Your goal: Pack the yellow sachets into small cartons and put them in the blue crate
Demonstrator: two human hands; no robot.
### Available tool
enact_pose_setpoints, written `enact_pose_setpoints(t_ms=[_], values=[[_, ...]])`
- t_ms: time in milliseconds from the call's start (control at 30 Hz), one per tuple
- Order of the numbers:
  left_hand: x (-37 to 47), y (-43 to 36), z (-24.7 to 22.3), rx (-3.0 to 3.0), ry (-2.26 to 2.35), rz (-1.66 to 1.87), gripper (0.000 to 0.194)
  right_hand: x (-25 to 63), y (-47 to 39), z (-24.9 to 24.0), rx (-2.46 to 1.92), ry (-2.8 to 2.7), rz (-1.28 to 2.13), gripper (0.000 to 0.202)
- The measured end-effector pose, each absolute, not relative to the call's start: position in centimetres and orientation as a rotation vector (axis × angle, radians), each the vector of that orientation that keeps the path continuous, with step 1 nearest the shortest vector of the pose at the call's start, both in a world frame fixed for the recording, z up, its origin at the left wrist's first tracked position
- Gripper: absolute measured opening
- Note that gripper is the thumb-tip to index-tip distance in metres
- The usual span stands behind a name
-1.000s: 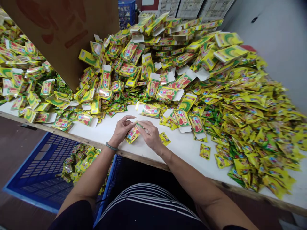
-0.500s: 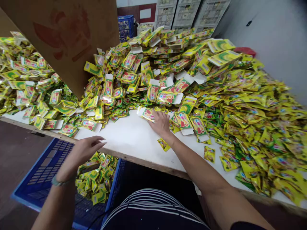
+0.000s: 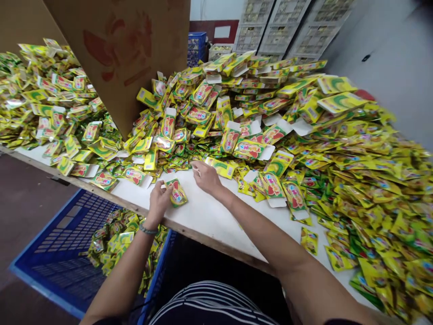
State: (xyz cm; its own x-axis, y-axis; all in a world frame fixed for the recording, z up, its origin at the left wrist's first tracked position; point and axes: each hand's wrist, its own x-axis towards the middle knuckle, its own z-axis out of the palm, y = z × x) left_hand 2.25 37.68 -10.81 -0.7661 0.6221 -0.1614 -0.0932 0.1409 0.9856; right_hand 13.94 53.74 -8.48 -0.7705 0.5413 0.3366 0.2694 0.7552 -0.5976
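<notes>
In the head view, my left hand (image 3: 160,200) is closed on the near end of a small yellow-and-green snack box (image 3: 177,193) with red fruit pictures, tilted over the white tabletop. A little to the right, my right hand (image 3: 207,177) hovers over the table with its fingers curled together; whether something small is pinched in them is hard to see. Just behind it lies another yellow box (image 3: 221,168) with a white end. More small boxes (image 3: 248,149), several with white flaps standing out, lie in a heap behind both hands.
Loose yellow sachets (image 3: 379,189) are piled on the right. A large cardboard carton (image 3: 135,49) stands among the boxes. Below the table's front edge, a blue crate (image 3: 50,253) holds filled boxes or packets (image 3: 118,243). White crates (image 3: 284,29) are stacked at the back.
My left hand has moved up and right from the table edge and now holds a box. My right hand has let go of the box it held and drawn left. The view has shifted.
</notes>
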Motion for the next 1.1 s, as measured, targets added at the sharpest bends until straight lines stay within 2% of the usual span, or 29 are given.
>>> enact_pose_setpoints(t_ms=[133, 333, 433, 500, 600, 667, 833, 1100], values=[[2.6, 37.2, -10.6, 0.387, 1.755, 1.723, 0.072, 8.4, 55.5, -8.6, -0.445, -2.650, 0.571, 0.048], [3.0, 37.4, -10.4, 0.389, 1.678, 1.784, 0.077, 9.0, 56.9, -9.9, -0.717, -2.576, 0.692, 0.035], [3.0, 37.2, -10.4, 0.360, 1.692, 1.860, 0.077, 11.5, 57.6, -9.9, -0.890, -2.329, 0.938, 0.029], [3.1, 37.2, -10.4, 0.381, 1.668, 1.842, 0.072, 13.1, 57.7, -9.7, -0.980, -2.086, 1.229, 0.024], [3.2, 37.3, -10.3, 0.461, 1.665, 1.722, 0.063, 15.0, 57.2, -9.1, -0.864, -1.788, 1.685, 0.020], [3.3, 37.4, -10.2, 0.499, 1.668, 1.662, 0.060, 15.8, 56.5, -8.7, -0.724, -1.797, 1.789, 0.022], [3.7, 37.4, -9.7, 0.518, 1.565, 1.659, 0.058, 16.6, 55.2, -7.3, -0.555, -2.346, 1.454, 0.015], [3.9, 37.4, -9.6, 0.484, 1.547, 1.643, 0.055, 15.3, 57.1, -4.6, -0.396, -2.932, 1.166, 0.021]])
